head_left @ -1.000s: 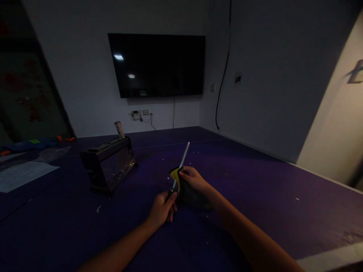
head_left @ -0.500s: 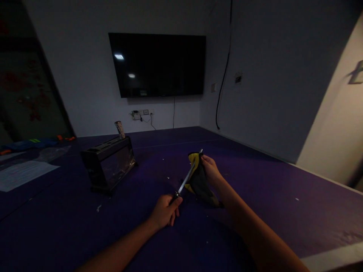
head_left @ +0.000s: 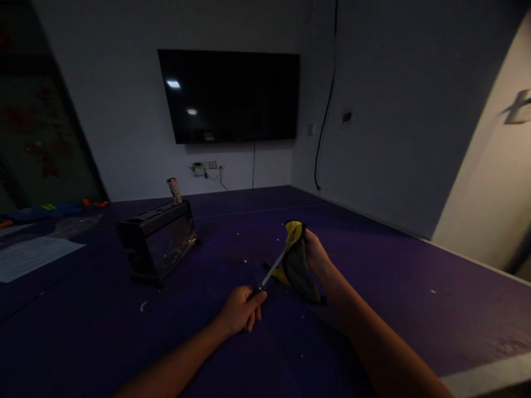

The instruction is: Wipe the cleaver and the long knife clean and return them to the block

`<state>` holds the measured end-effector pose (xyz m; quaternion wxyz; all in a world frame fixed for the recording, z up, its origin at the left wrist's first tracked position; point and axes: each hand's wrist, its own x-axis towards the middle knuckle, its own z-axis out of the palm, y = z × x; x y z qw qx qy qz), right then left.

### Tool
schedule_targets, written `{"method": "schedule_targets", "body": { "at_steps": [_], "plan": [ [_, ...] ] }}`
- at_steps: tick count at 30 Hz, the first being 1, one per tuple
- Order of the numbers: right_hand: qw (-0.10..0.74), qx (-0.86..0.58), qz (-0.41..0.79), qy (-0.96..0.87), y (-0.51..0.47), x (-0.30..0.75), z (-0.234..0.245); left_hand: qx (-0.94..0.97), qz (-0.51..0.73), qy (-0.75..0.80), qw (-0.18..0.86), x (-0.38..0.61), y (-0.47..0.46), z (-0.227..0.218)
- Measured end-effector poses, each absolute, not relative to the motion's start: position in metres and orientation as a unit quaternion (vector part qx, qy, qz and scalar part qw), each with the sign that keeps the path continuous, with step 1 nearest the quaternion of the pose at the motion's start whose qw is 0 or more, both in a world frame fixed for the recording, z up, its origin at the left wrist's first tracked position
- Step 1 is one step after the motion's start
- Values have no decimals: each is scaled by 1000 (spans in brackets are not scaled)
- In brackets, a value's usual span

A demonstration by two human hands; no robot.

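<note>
In the head view, my left hand point(head_left: 244, 309) is closed around the dark handle of a sharpening steel point(head_left: 274, 267). Its slim metal rod slants up and to the right. The fingers of my right hand point(head_left: 315, 251) pinch a yellow and grey cleaning cloth point(head_left: 299, 265) with a dark border. Yellow folds of the cloth lie against the rod's far end and hide its tip. The grey part hangs down toward the purple tabletop point(head_left: 232, 354).
A black knife block point(head_left: 155, 240) with see-through sides stands to the left, one patterned handle point(head_left: 174, 190) sticking up from it. Printed paper point(head_left: 37, 255) and clear plastic point(head_left: 77, 224) lie farther left. Small white scraps dot the tabletop. A television point(head_left: 230, 97) hangs on the wall.
My right hand and the cloth have shifted slightly to the right, and the cloth now covers the rod's tip, which stuck out before. My left hand has barely moved.
</note>
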<state>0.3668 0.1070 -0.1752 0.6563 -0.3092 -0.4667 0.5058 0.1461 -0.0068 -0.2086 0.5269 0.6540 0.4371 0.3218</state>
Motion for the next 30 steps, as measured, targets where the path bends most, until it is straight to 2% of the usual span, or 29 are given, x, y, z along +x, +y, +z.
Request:
{"method": "schedule_targets", "body": {
  "at_steps": [8,14,17,23,30],
  "plan": [
    [653,-296,537,-445,97,352,-171,632,408,440,490,144,-8,-212],
    [575,-289,558,-523,73,317,-171,606,534,510,295,134,-7,-202],
    [524,-247,514,-633,63,300,-169,598,559,524,233,130,-6,-198],
    [455,-174,419,-766,50,282,-166,597,589,462,289,131,-6,-196],
    [432,-168,441,-769,49,281,-168,568,578,440,388,134,-6,-203]
  ]
}}
